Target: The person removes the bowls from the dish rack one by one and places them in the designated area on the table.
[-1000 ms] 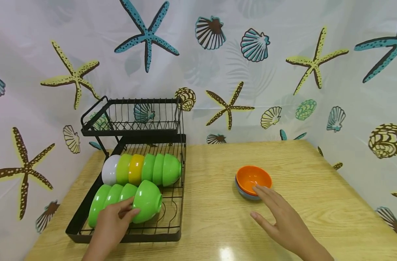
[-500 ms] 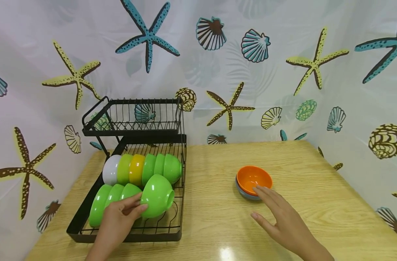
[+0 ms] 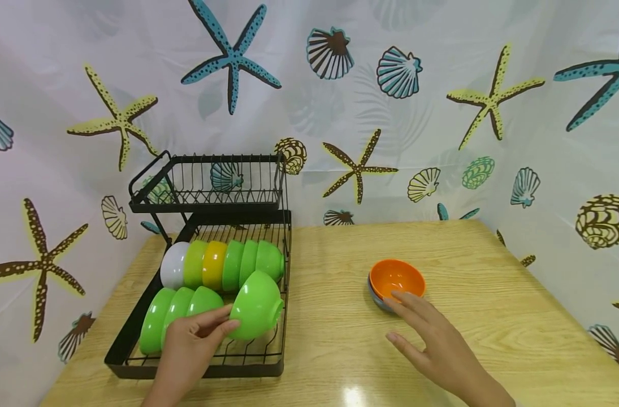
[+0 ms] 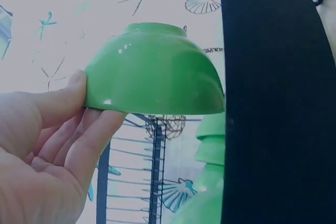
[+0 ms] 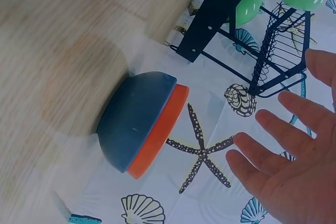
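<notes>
My left hand (image 3: 189,345) pinches the rim of a green bowl (image 3: 257,306) between thumb and fingers. The bowl is tilted on its side above the front right of the black dish rack (image 3: 197,371), its foot facing right. In the left wrist view the thumb (image 4: 77,85) lies on the outside of the same bowl (image 4: 152,72). My right hand (image 3: 436,350) hovers over the table with fingers extended and holds nothing. Just beyond its fingertips an orange bowl (image 3: 397,278) sits nested in a blue-grey bowl (image 5: 134,116) on the table.
Several green bowls (image 3: 154,322) stand on edge in the rack's front row. Behind them is a row with a white bowl (image 3: 173,265), a yellow bowl (image 3: 215,264) and more green ones. The rack's upper tier (image 3: 207,206) rises behind. A patterned curtain (image 3: 309,124) backs the wooden table (image 3: 329,339).
My left hand has lifted the green bowl up and to the right, away from the front row. My right hand has shifted only slightly; the nested bowls stay put.
</notes>
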Tool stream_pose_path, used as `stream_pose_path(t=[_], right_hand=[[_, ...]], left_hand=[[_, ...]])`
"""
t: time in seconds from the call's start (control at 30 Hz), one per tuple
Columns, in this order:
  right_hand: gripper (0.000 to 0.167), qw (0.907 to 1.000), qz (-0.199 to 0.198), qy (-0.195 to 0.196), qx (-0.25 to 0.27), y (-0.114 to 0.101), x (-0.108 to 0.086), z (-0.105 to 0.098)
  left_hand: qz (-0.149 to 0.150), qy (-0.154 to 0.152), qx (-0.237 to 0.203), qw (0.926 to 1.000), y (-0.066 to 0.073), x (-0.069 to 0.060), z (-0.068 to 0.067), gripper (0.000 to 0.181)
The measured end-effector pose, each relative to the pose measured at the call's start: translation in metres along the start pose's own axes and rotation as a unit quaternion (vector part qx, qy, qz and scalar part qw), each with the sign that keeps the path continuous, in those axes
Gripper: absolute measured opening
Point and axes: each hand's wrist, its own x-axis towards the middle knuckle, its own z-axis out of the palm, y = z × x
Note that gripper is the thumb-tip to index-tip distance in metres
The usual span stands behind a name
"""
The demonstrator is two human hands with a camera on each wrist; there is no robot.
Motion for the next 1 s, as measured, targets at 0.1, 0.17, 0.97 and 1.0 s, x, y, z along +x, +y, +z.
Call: stream_pose_path(t=[0.1, 0.17, 0.97, 1.0], right_hand=[[0.058, 1.0000, -0.003, 0.000, 0.000, -0.001, 0.000, 0.001], [0.059, 1.0000, -0.005, 0.000, -0.001, -0.002, 0.000, 0.001], [0.073, 0.9987, -0.035, -0.007, 0.037, -0.015, 0.002, 0.006], [0.073, 0.9984, -0.038, -0.011, 0.041, -0.016, 0.002, 0.005]], left_hand=[[0.029, 0.004, -0.015, 0.9995, 0.003, -0.003, 0.004, 0.027], [0.058, 0.001, -0.020, 0.9981, 0.005, -0.004, 0.007, 0.026], [0.469, -0.022, 0.063, 0.8809, 0.008, 0.003, 0.040, 0.026], [0.474, -0.023, 0.067, 0.8778, 0.008, 0.002, 0.041, 0.026]])
